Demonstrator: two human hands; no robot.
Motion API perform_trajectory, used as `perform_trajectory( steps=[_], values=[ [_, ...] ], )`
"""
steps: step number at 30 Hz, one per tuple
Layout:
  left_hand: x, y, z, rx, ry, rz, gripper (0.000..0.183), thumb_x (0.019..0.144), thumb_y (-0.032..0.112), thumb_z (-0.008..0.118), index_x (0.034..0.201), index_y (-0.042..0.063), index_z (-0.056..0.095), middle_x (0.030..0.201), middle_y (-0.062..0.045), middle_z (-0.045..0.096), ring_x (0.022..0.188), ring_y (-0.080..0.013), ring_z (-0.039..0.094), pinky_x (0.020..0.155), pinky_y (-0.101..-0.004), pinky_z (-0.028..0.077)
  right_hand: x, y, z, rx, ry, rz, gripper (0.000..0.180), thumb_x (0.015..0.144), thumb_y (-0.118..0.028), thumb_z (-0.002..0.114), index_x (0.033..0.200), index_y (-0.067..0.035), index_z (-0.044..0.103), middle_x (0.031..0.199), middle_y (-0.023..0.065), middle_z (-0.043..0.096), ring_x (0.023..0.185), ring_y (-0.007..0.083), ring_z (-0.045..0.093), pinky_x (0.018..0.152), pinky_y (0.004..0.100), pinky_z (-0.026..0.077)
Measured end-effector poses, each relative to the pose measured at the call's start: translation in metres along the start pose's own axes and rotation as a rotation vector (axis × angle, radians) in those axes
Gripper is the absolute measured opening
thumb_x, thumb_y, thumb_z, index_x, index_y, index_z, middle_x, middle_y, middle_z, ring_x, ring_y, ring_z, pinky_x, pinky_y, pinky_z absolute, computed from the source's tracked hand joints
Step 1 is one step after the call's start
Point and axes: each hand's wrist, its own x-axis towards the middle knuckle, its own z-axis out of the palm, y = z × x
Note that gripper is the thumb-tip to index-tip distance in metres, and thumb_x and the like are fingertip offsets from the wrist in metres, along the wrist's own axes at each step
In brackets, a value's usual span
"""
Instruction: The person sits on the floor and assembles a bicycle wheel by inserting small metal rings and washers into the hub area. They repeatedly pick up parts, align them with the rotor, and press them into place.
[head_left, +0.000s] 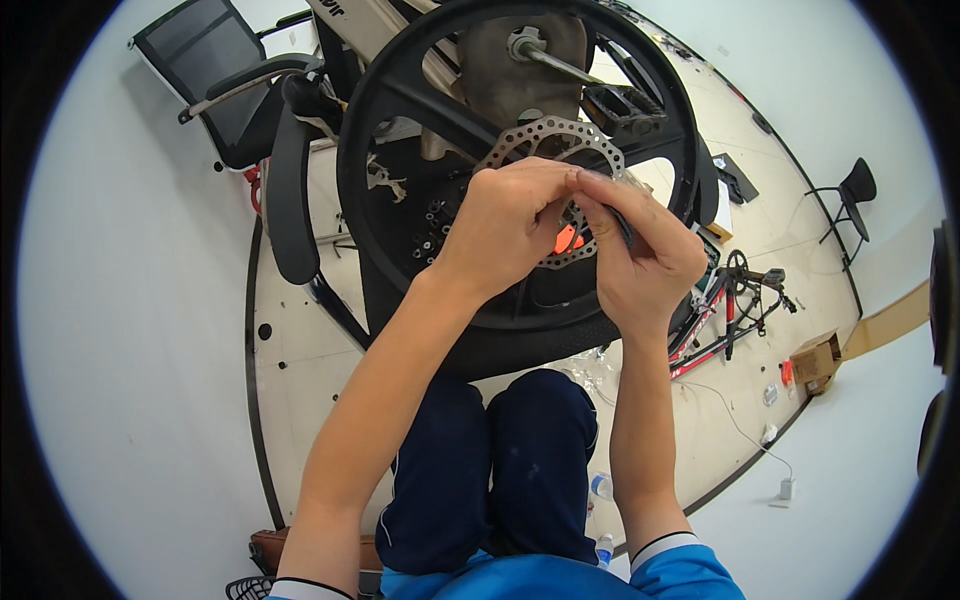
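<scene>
Both my hands meet over the hub area of a black spoked wheel (365, 259) that lies on a black chair seat. My left hand (514, 225) is curled, its fingertips hidden behind its back and touching those of my right hand. My right hand (649, 247) has thumb and forefinger pinched together; a dark thing shows partly behind its thumb, too hidden to name. Beneath the hands a perforated metal brake disc (604, 150) shows, with an orange piece (568, 238) inside its ring. Whether either hand grips something cannot be made out.
Small metal parts (431, 232) lie on the seat, seen through the wheel at left. A crank arm with a black pedal (626, 109) juts in above the disc. The chair's armrest (292, 199) stands left. A red and black bicycle frame (727, 307) and cardboard box (816, 356) are on the floor at right.
</scene>
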Motion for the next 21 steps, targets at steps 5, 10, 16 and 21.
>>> perform_trajectory(
  steps=[5, 10, 16, 21],
  values=[
    [-0.001, -0.002, -0.003, 0.015, 0.032, -0.016, 0.027, 0.082, -0.006, 0.07, 0.107, 0.001, 0.074, 0.103, -0.013, 0.076, 0.085, -0.0236, 0.073, 0.074, -0.0302, 0.057, 0.002, -0.007, -0.003, -0.111, -0.005, -0.012, 0.022, 0.082, 0.007, 0.075, 0.102, -0.001, 0.078, 0.089, 0.0096, 0.078, 0.079, 0.0139, 0.073, 0.069, 0.0227, 0.055],
    [-0.011, 0.008, -0.033, 0.057, 0.144, -0.148, 0.024, 0.087, -0.004, 0.071, 0.11, -0.001, 0.075, 0.098, -0.01, 0.076, 0.082, -0.0136, 0.068, 0.077, -0.0249, 0.053, 0.017, -0.001, -0.032, -0.156, 0.06, 0.042, 0.027, 0.083, 0.008, 0.07, 0.109, 0.002, 0.075, 0.083, 0.0068, 0.073, 0.068, 0.0108, 0.065, 0.063, 0.0239, 0.052],
    [0.009, 0.016, -0.042, 0.014, 0.02, -0.294, 0.015, 0.088, 0.004, 0.072, 0.102, 0.0, 0.077, 0.086, -0.008, 0.074, 0.073, -0.01, 0.065, 0.065, -0.0219, 0.049, 0.031, 0.018, -0.032, -0.428, -0.453, -0.049, 0.031, 0.085, 0.001, 0.069, 0.116, 0.001, 0.072, 0.086, 0.01, 0.063, 0.071, 0.0249, 0.063, 0.063, 0.0331, 0.05],
    [0.016, 0.004, -0.036, 0.144, -0.11, -0.121, 0.018, 0.082, 0.005, 0.075, 0.099, 0.001, 0.076, 0.083, -0.01, 0.071, 0.067, -0.0192, 0.063, 0.062, -0.029, 0.049, 0.045, 0.03, -0.035, -0.388, -0.603, -0.171, 0.021, 0.088, 0.001, 0.068, 0.11, 0.003, 0.07, 0.091, 0.0124, 0.062, 0.075, 0.0271, 0.063, 0.068, 0.0352, 0.051]
  ],
)
